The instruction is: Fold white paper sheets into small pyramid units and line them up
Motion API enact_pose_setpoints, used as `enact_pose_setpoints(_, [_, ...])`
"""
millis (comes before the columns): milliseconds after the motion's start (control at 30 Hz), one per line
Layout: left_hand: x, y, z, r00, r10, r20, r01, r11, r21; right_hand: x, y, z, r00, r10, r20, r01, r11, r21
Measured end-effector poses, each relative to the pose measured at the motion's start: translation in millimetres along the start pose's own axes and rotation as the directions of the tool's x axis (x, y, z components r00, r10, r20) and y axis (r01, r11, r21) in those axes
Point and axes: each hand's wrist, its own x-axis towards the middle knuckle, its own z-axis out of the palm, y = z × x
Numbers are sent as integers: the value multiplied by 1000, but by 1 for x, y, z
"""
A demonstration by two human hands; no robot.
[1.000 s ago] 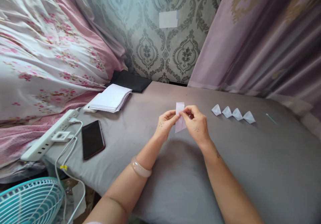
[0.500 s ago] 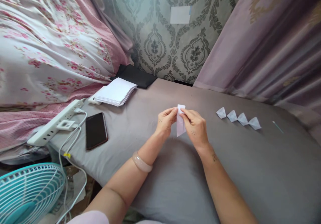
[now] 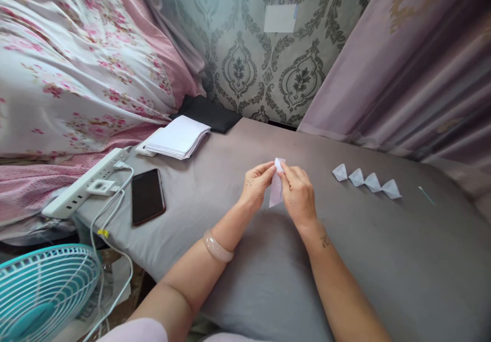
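Between both hands is a narrow folded strip of white paper, held upright above the grey cloth surface. My left hand pinches its left edge near the top, thumb and fingers together. From the other side, my right hand grips the upper part, its thumb pressed on the paper; the fingers partly hide the top fold. Off to the right, several folded white paper shapes stand in a slanting row, apart from the hands.
A stack of white paper lies at the back left, by a black folder-like item. Nearer are a phone, a power strip with cables, and a blue fan. A thin stick lies far right.
My right hand has turned slightly and its fingers sit closer around the paper's top. The strip's upper end now looks folded at a slant. The view has shifted a little.
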Motion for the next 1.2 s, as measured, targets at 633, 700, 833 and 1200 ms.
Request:
enact_pose_setpoints(633, [-4,0,2,999,25,32,-28,994,105,0,-15,-6,973,209,-100,-201,976,85])
enact_pose_setpoints(700, [-6,0,4,999,15,36,-20,991,129,-1,-14,-7,970,227,-91,-219,972,87])
enact_pose_setpoints(833, [-8,0,5,999,7,41,-13,989,151,-1,-10,-7,964,252,-84,-248,967,62])
enact_pose_setpoints(1200, [-9,3,6,997,-7,74,-7,982,190,4,-2,-9,943,332,3,-317,900,299])
